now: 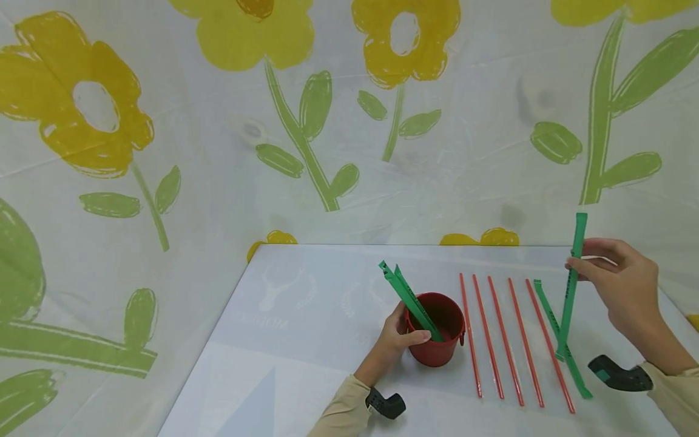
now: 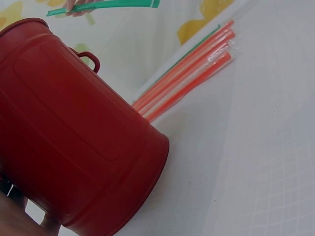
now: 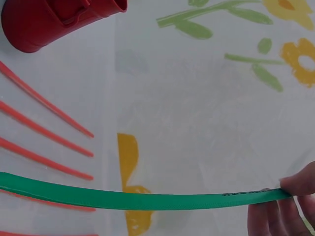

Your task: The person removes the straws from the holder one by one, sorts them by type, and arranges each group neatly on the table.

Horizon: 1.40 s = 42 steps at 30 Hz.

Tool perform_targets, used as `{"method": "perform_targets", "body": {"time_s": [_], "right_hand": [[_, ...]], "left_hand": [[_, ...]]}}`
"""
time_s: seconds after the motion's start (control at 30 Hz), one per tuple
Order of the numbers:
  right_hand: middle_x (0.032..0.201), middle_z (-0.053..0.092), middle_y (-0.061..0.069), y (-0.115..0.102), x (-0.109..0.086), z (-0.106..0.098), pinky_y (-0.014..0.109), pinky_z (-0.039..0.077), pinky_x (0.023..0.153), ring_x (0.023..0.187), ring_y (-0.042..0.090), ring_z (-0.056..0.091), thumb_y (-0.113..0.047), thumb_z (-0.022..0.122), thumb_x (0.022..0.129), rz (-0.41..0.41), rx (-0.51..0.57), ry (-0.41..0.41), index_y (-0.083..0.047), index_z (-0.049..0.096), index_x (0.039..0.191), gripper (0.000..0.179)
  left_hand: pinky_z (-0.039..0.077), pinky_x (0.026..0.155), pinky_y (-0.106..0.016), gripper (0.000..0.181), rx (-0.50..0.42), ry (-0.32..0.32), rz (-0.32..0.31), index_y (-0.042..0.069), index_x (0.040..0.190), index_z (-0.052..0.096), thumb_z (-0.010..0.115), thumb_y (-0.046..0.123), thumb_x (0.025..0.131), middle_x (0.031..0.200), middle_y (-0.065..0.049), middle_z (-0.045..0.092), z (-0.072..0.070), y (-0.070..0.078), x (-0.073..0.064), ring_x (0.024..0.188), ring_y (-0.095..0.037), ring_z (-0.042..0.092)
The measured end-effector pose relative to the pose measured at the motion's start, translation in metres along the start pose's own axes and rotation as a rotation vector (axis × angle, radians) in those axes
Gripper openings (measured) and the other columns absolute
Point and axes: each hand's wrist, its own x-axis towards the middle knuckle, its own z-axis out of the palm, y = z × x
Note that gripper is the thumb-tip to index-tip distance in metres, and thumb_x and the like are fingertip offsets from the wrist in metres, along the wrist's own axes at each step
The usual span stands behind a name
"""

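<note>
My left hand grips a small red bucket by its left side, the thumb over the rim. Several green paper-wrapped straws lean inside the bucket toward the upper left. Off to the right, my right hand pinches another green-wrapped straw between thumb and fingers and holds it nearly upright. In the right wrist view this held straw bends slightly and bears dark print near the fingers. The left wrist view shows the bucket's ribbed side and its small handle loop.
Several red straws in clear wrappers lie in a row right of the bucket. One green-wrapped straw lies on the white table beside the rightmost red one. A flower-printed curtain hangs behind the table.
</note>
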Motion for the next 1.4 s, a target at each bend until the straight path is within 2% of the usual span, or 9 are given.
{"method": "perform_targets", "body": {"time_s": [0.27, 0.47, 0.63, 0.8, 1.03, 1.27, 1.4], "right_hand": [[0.090, 0.054, -0.017, 0.012, 0.004, -0.003, 0.006, 0.045, 0.060, 0.069, -0.010, 0.057, -0.006, 0.063, 0.089, 0.033, -0.033, -0.009, -0.029, 0.054, 0.102, 0.029], [0.089, 0.053, -0.019, 0.022, 0.007, -0.005, 0.007, 0.046, 0.059, 0.069, -0.011, 0.056, -0.008, 0.063, 0.089, 0.049, -0.069, -0.006, -0.028, 0.054, 0.102, 0.025], [0.089, 0.052, -0.020, 0.031, 0.010, -0.008, 0.008, 0.046, 0.059, 0.069, -0.012, 0.056, -0.010, 0.063, 0.089, 0.048, -0.104, -0.013, -0.024, 0.056, 0.104, 0.021], [0.089, 0.052, -0.020, 0.038, 0.011, -0.011, 0.008, 0.046, 0.058, 0.068, -0.012, 0.056, -0.011, 0.063, 0.090, 0.065, -0.103, -0.029, -0.027, 0.056, 0.102, 0.021], [0.085, 0.052, -0.023, 0.049, 0.014, -0.014, 0.009, 0.047, 0.056, 0.066, -0.011, 0.056, -0.011, 0.064, 0.089, 0.095, -0.111, -0.056, -0.028, 0.053, 0.098, 0.022], [0.082, 0.049, -0.025, 0.059, 0.016, -0.014, 0.009, 0.046, 0.056, 0.063, -0.011, 0.054, -0.020, 0.063, 0.091, 0.138, -0.213, -0.058, -0.019, 0.054, 0.105, 0.017], [0.081, 0.048, -0.025, 0.064, 0.018, -0.014, 0.010, 0.046, 0.055, 0.063, -0.012, 0.052, -0.020, 0.063, 0.090, 0.161, -0.245, -0.074, -0.002, 0.055, 0.114, 0.031]], "left_hand": [[0.045, 0.094, -0.033, 0.063, -0.024, -0.001, 0.009, 0.016, 0.140, 0.036, 0.063, 0.026, 0.085, 0.135, -0.012, 0.046, -0.001, 0.001, 0.001, 0.124, -0.031, 0.042], [0.045, 0.094, -0.033, 0.062, -0.025, -0.006, 0.005, 0.014, 0.141, 0.036, 0.062, 0.022, 0.085, 0.136, -0.016, 0.045, -0.002, 0.001, 0.002, 0.124, -0.033, 0.042], [0.045, 0.094, -0.034, 0.063, -0.026, -0.009, 0.001, 0.017, 0.141, 0.036, 0.063, 0.025, 0.085, 0.135, -0.010, 0.047, -0.002, 0.000, 0.002, 0.124, -0.027, 0.043], [0.045, 0.096, -0.035, 0.065, -0.033, -0.023, -0.015, 0.021, 0.140, 0.036, 0.065, 0.033, 0.084, 0.136, -0.004, 0.047, -0.002, 0.000, 0.002, 0.124, -0.022, 0.044], [0.045, 0.095, -0.035, 0.065, -0.031, -0.017, -0.001, 0.020, 0.140, 0.037, 0.066, 0.033, 0.084, 0.135, -0.004, 0.048, -0.002, -0.001, 0.002, 0.124, -0.023, 0.044], [0.044, 0.096, -0.034, 0.066, -0.037, -0.015, -0.012, 0.019, 0.141, 0.035, 0.065, 0.030, 0.084, 0.137, -0.006, 0.046, -0.002, -0.002, 0.003, 0.126, -0.026, 0.042], [0.044, 0.096, -0.034, 0.065, -0.031, -0.016, -0.007, 0.019, 0.142, 0.035, 0.065, 0.029, 0.084, 0.137, -0.006, 0.046, -0.001, -0.001, 0.003, 0.126, -0.025, 0.042]]}}
